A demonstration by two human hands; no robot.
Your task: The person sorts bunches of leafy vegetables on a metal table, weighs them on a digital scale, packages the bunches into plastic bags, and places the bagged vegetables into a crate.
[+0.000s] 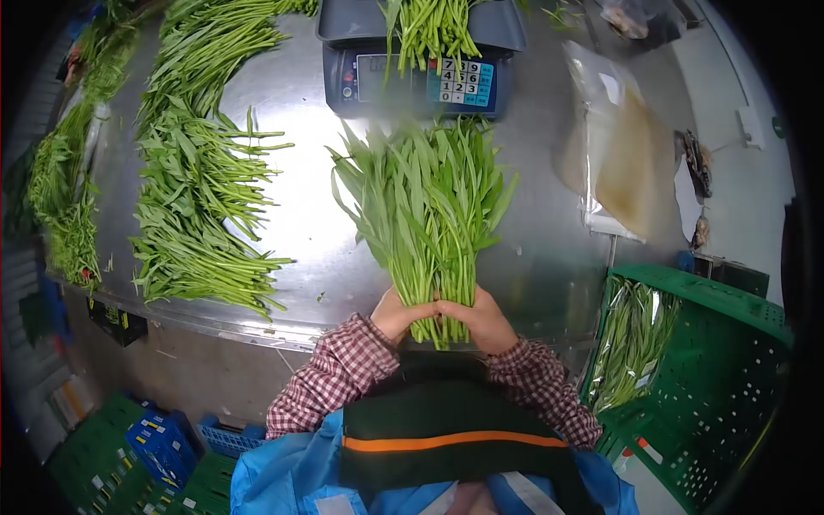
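Observation:
Both hands wrap round the stem ends of a bunch of long-leaved greens [433, 206] at the front edge of the metal table. My left hand [397, 316] grips it from the left and my right hand [483, 319] from the right, with the thumbs close together over the stems. The leaves point away from me, towards a blue-grey scale [343, 81]. More greens [433, 30] lie on the scale's tray, their stems hanging over its keypad.
Several bunches of greens [202, 180] line the metal table [300, 215] at left, with further greens [64, 180] beyond. Clear plastic bags [601, 146] lie at right. A green crate [730, 369] at lower right holds bagged greens [631, 343]. Blue crates [163, 446] stand at lower left.

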